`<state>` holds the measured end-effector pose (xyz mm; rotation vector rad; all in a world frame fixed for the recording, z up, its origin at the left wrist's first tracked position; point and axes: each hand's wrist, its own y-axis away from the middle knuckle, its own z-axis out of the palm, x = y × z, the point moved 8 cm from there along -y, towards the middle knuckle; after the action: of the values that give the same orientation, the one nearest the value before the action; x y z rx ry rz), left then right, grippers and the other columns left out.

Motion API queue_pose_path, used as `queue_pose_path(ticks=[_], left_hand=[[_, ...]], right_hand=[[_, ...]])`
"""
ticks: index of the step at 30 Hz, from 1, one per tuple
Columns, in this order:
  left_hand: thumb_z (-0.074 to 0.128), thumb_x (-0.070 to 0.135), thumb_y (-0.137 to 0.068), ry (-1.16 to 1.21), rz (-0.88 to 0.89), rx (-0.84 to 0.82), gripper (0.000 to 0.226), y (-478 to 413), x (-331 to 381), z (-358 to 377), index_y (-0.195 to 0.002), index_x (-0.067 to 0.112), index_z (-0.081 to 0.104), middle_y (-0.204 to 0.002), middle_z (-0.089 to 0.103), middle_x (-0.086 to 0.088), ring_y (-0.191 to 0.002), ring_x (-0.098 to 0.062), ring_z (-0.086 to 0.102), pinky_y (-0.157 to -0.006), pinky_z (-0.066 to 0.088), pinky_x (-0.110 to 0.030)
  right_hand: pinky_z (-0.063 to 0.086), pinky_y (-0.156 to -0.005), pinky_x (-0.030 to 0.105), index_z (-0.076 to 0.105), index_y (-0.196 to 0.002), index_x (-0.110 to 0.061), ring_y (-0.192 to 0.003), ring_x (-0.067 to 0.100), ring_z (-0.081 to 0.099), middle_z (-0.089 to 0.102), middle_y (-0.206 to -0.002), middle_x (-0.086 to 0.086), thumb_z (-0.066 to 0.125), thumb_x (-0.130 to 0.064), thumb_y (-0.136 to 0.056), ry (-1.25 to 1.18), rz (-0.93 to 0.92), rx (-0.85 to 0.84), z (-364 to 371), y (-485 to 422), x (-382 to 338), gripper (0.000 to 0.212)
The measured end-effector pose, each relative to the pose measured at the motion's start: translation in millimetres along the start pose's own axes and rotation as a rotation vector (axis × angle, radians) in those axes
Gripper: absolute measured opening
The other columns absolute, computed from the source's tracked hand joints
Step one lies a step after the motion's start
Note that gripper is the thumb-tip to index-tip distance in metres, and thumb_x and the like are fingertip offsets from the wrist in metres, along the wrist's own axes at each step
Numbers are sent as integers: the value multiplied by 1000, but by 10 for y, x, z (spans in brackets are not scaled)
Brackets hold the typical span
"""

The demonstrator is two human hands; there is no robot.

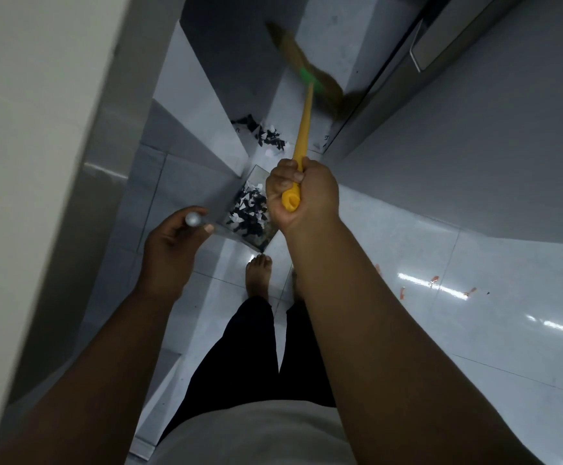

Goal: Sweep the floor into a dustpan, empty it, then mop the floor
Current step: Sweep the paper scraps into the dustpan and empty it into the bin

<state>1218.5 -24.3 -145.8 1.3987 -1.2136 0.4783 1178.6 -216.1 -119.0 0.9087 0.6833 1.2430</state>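
Head view: right hand (302,196) fingers wrap the top end of a seemingly light, stiff yellow plastic broom (304,129), soft straw bristles (328,90) far beyond them; left hand (172,245) fingers grip the handle of a scrap-filled grey metal dustpan (203,191).

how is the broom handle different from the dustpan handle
The broom handle is yellow; the dustpan handle is silver-grey. The right hand wraps the broom handle in a full fist; the left hand holds the dustpan handle between thumb and fingers. A long stretch of broom handle shows, only the dustpan handle's tip. Both are gripped at the top end.
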Motion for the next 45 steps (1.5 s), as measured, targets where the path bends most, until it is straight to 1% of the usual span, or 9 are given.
queue_pose_path(ticks=[6,11,15,20,24,28,35,42,45], left_hand=[[68,-4,-88,7,-16,-8,27,8,-40,-7,-115,2,66,-103,64,-7,-95,-11,60,-83,50,-16],[69,-4,-87,21,-42,-1,28,29,-49,-27,-113,4,67,-103,64,-6,-92,-5,61,-82,50,-14],[68,-7,-87,9,-33,-3,28,46,-29,-6,-115,0,66,-104,62,-7,-89,-1,61,-84,50,-12],[66,-8,-88,-9,-25,-3,30,49,-24,11,-117,-6,64,-105,61,-9,-85,8,62,-81,50,-9],[66,-8,-88,-29,-26,-9,29,62,-39,10,-117,-7,64,-105,61,-10,-91,-3,61,-82,50,-10],[66,-7,-88,-41,-21,-29,30,69,-36,9,-118,-8,63,-106,61,-10,-98,-11,59,-84,51,-11],[68,-7,-87,-26,-32,-27,31,58,-53,-21,-118,-6,65,-103,63,-5,-87,6,63,-84,51,-10],[69,-5,-87,-24,-26,-35,29,56,-94,-47,-116,-2,66,-98,65,1,-89,4,64,-84,51,-12],[69,-4,-87,-23,-19,-43,28,69,-97,-30,-114,1,67,-99,66,1,-91,2,64,-84,52,-12]], right_hand=[[29,-27,15,41,-76,-13,-28,4,35,41,-41,-2,31,-17,-102,-103,100,-66,-145,111,158,29],[27,-28,13,42,-76,-13,-29,3,34,42,-43,-3,31,-24,-104,-11,152,-127,-283,522,265,32],[28,-25,16,41,-77,-14,-28,4,32,41,-43,-4,32,-29,-105,79,123,-102,-349,650,212,33],[28,-27,16,40,-83,-15,-31,4,33,42,-46,-4,34,-26,-104,-4,64,-7,-515,399,229,24],[30,-28,14,42,-77,-13,-30,4,35,42,-44,-3,33,-22,-104,-109,87,-24,-490,89,261,29],[29,-27,13,44,-77,-12,-29,3,36,43,-46,-3,31,-22,-105,-46,90,-65,-435,5,309,32],[30,-27,15,43,-74,-12,-28,5,35,42,-42,-3,29,-29,-105,23,132,-194,-423,461,289,38],[28,-28,15,42,-76,-14,-30,4,33,42,-42,-4,33,-29,-104,67,55,-31,-506,171,253,34],[30,-28,15,42,-75,-14,-30,4,35,42,-43,-4,34,-25,-103,-57,71,-29,-534,29,326,31]])
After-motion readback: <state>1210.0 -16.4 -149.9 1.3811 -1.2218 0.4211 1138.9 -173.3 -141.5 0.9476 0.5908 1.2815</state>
